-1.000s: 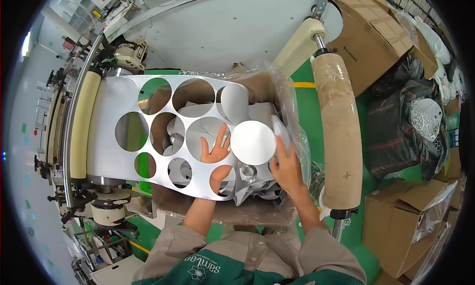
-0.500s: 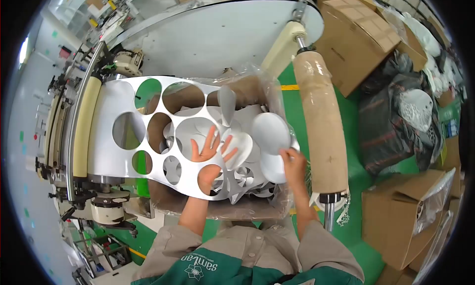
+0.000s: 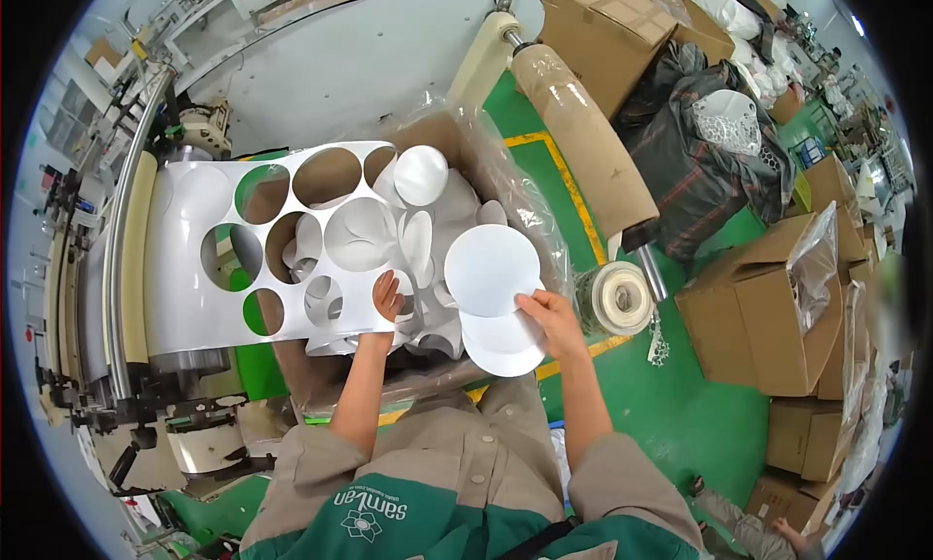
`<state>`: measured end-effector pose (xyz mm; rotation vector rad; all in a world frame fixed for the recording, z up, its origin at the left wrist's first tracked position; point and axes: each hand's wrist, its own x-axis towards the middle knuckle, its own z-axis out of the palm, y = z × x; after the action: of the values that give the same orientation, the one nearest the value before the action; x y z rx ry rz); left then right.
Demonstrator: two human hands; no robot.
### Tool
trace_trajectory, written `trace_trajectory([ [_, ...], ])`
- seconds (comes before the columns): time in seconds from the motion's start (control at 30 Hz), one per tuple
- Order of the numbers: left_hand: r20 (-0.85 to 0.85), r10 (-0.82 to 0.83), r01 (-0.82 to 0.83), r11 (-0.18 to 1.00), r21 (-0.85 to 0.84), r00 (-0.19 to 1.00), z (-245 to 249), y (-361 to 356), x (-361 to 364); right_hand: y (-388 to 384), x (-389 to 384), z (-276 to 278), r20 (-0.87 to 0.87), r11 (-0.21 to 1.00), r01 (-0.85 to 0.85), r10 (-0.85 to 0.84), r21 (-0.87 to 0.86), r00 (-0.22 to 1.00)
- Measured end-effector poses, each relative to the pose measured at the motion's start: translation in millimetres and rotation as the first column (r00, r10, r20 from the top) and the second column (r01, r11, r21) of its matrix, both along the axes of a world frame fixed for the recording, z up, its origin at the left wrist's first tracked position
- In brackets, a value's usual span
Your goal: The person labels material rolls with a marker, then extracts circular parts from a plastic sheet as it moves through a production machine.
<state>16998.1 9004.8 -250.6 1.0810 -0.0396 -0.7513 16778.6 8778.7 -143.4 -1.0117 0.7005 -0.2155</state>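
A white sheet [image 3: 175, 307] with round holes stretches from the machine's rollers over a plastic-lined carton [image 3: 457, 137]. At the sheet's lower right edge, my left hand [image 3: 388, 296] has its fingers close together; whether they grip the sheet is hard to tell. Two overlapping white discs [image 3: 493, 269] are pinched at their right side by my right hand [image 3: 552, 319]. Loose white discs and scraps [image 3: 364, 235] lie in the carton beneath the sheet. Another round disc [image 3: 421, 175] rests near the sheet's top right corner.
The rollers [image 3: 136, 259] stand at the left. A brown wrapped roll [image 3: 583, 133] slants at the right, above a tape-like roll [image 3: 622, 298]. Cartons [image 3: 768, 307] and a dark sack [image 3: 671, 162] stand farther right. A person's legs [image 3: 743, 526] show at lower right.
The view has turned and shifted right. My left hand has drawn its spread fingers together and moved to the sheet's edge. My right hand has brought the discs nearer, out past the carton's front edge.
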Motion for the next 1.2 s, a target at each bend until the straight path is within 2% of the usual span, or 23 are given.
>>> trace_trajectory([
  [0.03,-0.166,0.11,-0.099,0.993,0.07,0.98,39.7,-0.1,-16.1,12.5,-1.7,-2.0,0.014,1.0,0.022,-0.022,0.009,1.0],
  [0.07,-0.096,0.071,-0.058,0.989,0.134,0.993,40.3,8.4,-25.2,23.1,-4.7,3.1,-0.003,0.999,0.008,-0.009,-0.033,1.0],
  [0.17,-0.026,-0.164,0.16,0.9,0.404,0.986,65.6,29.1,-48.4,57.0,-14.8,12.2,0.063,0.993,0.015,-0.023,0.113,0.998],
  [0.3,0.234,-0.156,0.067,0.935,0.349,0.96,111.8,28.8,-82.0,79.6,-40.8,2.0,0.093,0.993,0.026,-0.037,0.113,0.995],
  [0.33,0.174,-0.075,0.032,0.971,0.238,0.982,132.1,22.6,-92.1,84.0,-45.6,5.1,0.121,0.99,0.037,-0.054,0.14,0.991],
  [0.43,0.266,-0.271,0.168,0.92,0.354,0.925,161.5,1.3,-121.9,88.7,-72.7,-2.8,0.078,0.997,-0.039,0.034,0.065,0.996],
  [0.47,0.31,-0.476,0.25,0.794,0.555,0.823,156.0,2.8,-124.6,95.6,-78.8,4.5,0.056,0.999,0.008,-0.01,0.044,0.998],
  [0.5,0.353,-0.42,0.257,0.868,0.424,0.836,149.2,-7.5,-140.9,103.5,-85.7,-3.2,0.086,0.995,0.078,-0.084,0.069,0.993],
  [0.53,0.358,-0.468,0.296,0.848,0.44,0.808,137.5,-10.6,-153.5,109.9,-96.7,-8.1,0.059,0.982,0.128,-0.137,0.138,0.989],
  [0.57,0.352,-0.524,0.344,0.819,0.46,0.776,121.3,-7.5,-163.9,118.1,-110.0,-12.5,0.025,0.978,0.188,-0.191,0.087,0.981],
  [0.6,0.461,-0.591,0.312,0.776,0.547,0.662,101.4,-3.3,-175.3,131.3,-122.2,-28.6,-0.018,0.952,0.305,-0.306,-0.017,0.952],
  [0.63,0.368,-0.624,0.391,0.748,0.536,0.69,84.3,1.6,-192.0,145.1,-137.3,-32.5,-0.047,0.9,0.417,-0.426,-0.128,0.903],
  [0.7,0.089,-0.686,0.549,0.647,0.528,0.722,50.6,21.2,-224.9,174.1,-171.6,-59.2,-0.078,0.841,0.497,-0.522,-0.215,0.849],
  [0.8,-0.264,-0.619,0.639,0.524,0.563,0.74,65.5,19.5,-287.7,204.7,-223.8,-46.3,-0.121,0.732,0.623,-0.67,-0.275,0.733],
  [0.9,-0.466,-0.754,0.885,0.366,0.287,0.463,35.5,28.3,-305.8,233.3,-260.9,-72.3,-0.078,0.63,0.739,-0.771,-0.239,0.633],
  [0.93,-0.376,-0.83,0.891,0.283,0.356,0.413,26.0,28.1,-314.9,241.9,-279.2,-86.8,-0.108,0.636,0.739,-0.769,-0.222,0.63],
  [1.03,-0.131,-0.933,0.857,0.243,0.454,0.334,3.1,7.6,-342.1,248.6,-310.6,-67.6,-0.293,0.573,0.818,-0.774,0.052,0.561],
  [1.1,0.059,-0.977,0.818,0.205,0.538,0.206,-30.7,-26.9,-362.1,272.5,-329.6,-100.2,-0.407,0.461,0.882,-0.827,-0.093,0.389],
  [1.17,0.184,-0.979,0.803,0.181,0.568,0.091,-75.2,-53.8,-388.8,314.2,-347.6,-149.7,-0.429,0.347,0.925,-0.867,-0.153,0.254],
  [1.2,0.222,-0.973,0.765,0.096,0.637,-0.063,-87.7,-73.4,-412.1,335.1,-357.5,-157.7,-0.529,0.401,0.891,-0.814,-0.211,0.241],
])
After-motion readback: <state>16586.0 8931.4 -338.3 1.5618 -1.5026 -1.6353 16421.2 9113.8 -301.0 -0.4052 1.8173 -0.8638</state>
